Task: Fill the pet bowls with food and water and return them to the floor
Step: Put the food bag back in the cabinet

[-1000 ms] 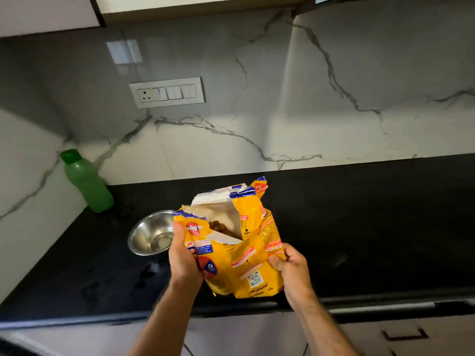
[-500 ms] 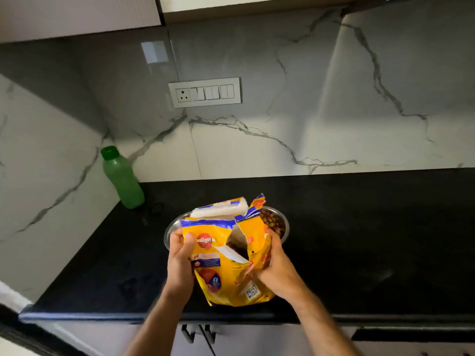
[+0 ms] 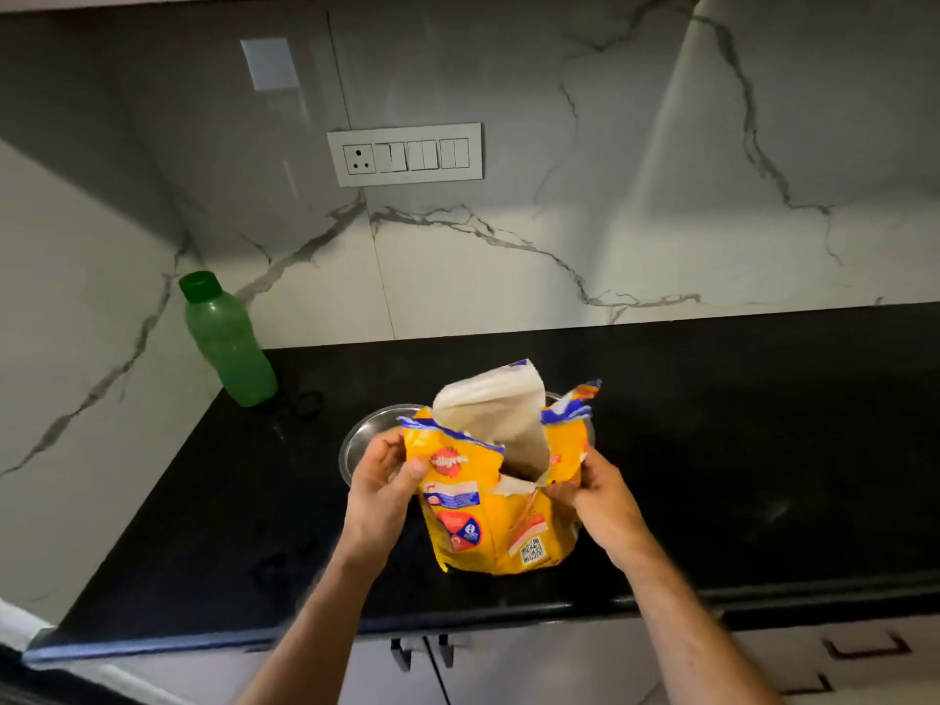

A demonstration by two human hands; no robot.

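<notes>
A yellow pet food bag (image 3: 488, 521) with a torn-open top and white lining stands upright at the front of the black counter (image 3: 737, 450). My left hand (image 3: 379, 493) grips the bag's left upper edge. My right hand (image 3: 603, 503) pinches its right side. Right behind the bag sits a steel bowl (image 3: 363, 437); only its left rim and inner wall show, and the bag hides its contents. A green capped bottle (image 3: 226, 340) stands in the counter's back left corner.
A marble backsplash with a white switch panel (image 3: 404, 154) rises behind the counter. A marble side wall closes off the left. Cabinet doors with dark handles (image 3: 864, 648) lie below the counter's front edge.
The view has shifted, so the bowl and bag now sit nearer the middle. The bag has been tipped back upright in front of the bowl, hiding the kibble seen half a second ago.
</notes>
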